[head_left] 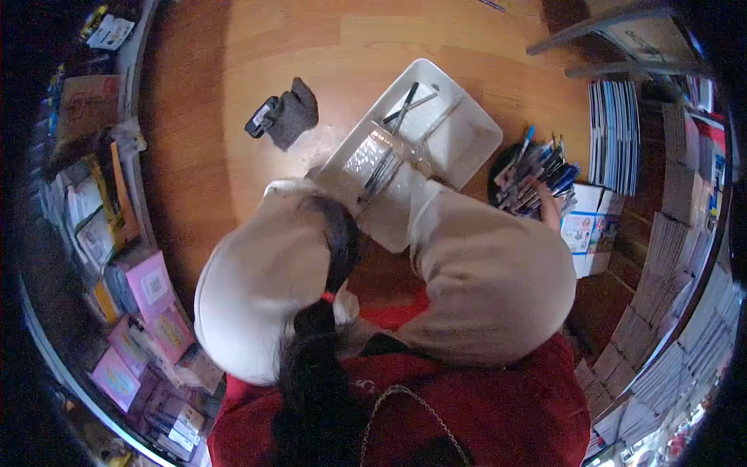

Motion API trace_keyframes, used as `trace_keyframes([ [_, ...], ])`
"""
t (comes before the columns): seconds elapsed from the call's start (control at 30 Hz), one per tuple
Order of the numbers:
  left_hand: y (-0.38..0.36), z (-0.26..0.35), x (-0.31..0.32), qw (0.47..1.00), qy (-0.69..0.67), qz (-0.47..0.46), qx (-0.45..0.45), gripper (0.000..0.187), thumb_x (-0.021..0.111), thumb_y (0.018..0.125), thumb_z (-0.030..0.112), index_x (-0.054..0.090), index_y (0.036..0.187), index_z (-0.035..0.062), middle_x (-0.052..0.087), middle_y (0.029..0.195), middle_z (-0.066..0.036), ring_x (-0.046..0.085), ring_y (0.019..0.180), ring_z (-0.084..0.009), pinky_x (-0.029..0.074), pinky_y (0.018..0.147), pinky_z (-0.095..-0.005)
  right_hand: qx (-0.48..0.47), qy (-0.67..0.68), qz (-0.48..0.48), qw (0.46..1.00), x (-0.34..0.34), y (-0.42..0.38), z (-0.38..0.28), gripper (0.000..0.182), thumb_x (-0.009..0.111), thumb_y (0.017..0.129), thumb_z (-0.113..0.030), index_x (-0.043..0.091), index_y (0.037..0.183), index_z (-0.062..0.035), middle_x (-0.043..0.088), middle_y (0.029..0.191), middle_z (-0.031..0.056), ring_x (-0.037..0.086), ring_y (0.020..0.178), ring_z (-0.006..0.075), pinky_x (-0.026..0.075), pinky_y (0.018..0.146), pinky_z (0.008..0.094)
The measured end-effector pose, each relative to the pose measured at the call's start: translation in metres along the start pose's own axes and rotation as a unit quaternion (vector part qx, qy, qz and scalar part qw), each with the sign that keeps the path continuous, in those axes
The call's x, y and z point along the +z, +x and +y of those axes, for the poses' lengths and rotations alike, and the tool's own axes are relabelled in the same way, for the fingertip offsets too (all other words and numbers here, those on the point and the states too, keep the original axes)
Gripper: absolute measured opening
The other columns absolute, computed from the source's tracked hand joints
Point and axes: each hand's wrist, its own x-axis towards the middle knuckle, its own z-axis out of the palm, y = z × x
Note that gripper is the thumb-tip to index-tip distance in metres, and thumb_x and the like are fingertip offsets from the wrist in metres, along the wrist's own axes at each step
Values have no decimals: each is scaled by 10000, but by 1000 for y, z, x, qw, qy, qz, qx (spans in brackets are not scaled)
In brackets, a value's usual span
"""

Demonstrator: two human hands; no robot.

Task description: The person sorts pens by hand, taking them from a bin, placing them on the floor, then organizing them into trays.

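My right hand shows past my right knee, its fingers bent over a bunch of pens in a dark round container. The wrist is hidden behind the knee. Between my thighs, my left hand is partly seen, its fingers too hidden to make out. In front of my knees stands a white plastic tray. It holds a few dark pens and a clear plastic packet with pens or slim sticks near it.
A dark grey cloth item and a small black object lie on the wooden floor. Stacked booklets and a white-blue box stand at right. Shelves with pink packages line the left.
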Motion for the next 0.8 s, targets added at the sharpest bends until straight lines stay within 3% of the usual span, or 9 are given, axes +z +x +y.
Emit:
trace_keyframes([
  [0.07,-5,-3,-2,1000,-10,9,14,271,486,864,266,570,944,21,606,860,-75,567,800,-182,459,716,-319,-69,-107,-30,991,-36,-1,-2,220,627,750,-157,592,911,-11,606,872,49,552,748,149,449,687,293],
  [0.17,-13,-1,-1,999,-28,20,32,273,487,863,268,572,945,22,607,861,-75,568,798,-183,459,714,-320,-69,-119,9,990,-81,26,10,162,647,728,-148,608,825,-23,609,792,43,551,696,141,446,634,297],
  [0.27,-19,-2,-1,997,-45,24,50,275,488,862,269,574,946,22,609,862,-75,570,795,-184,459,712,-322,-44,-314,106,943,-99,32,0,267,676,676,-259,584,729,-13,580,675,41,512,560,119,413,513,286],
  [0.37,-24,0,1,996,-52,25,63,277,489,860,271,576,947,23,610,863,-75,571,793,-185,460,710,-323,-119,-407,130,896,-146,77,34,282,725,627,-298,604,626,-44,549,568,12,489,492,119,399,482,296],
  [0.47,-29,-1,2,995,-61,29,70,278,490,859,272,578,948,24,612,864,-75,573,791,-186,460,709,-325,-63,-317,103,941,-148,45,28,316,723,607,-337,602,612,-44,561,585,23,505,504,109,395,480,274],
  [0.5,-31,0,1,995,-62,27,73,279,490,859,273,579,948,24,613,864,-75,573,790,-187,460,708,-325,-72,-307,131,940,-151,46,38,257,676,652,-241,597,617,1,552,542,32,514,467,117,403,450,272],
  [0.6,-34,0,0,995,-64,27,77,281,491,858,275,580,949,24,614,865,-75,575,788,-188,460,706,-327,-53,-106,55,991,-172,33,65,219,665,678,-224,615,676,-11,584,595,48,545,481,141,423,445,270],
  [0.63,-34,-1,0,995,-65,27,77,282,491,857,275,581,949,25,615,865,-75,575,787,-188,461,706,-327,-24,-89,83,992,-174,31,70,207,643,711,-201,615,760,-2,600,642,74,572,500,186,460,442,288],
  [0.8,-40,-1,0,995,-63,30,70,285,493,855,278,584,951,26,617,867,-75,578,783,-190,461,702,-330,27,10,42,999,-193,24,102,211,600,749,-189,578,800,15,575,616,116,579,502,233,499,438,340],
])
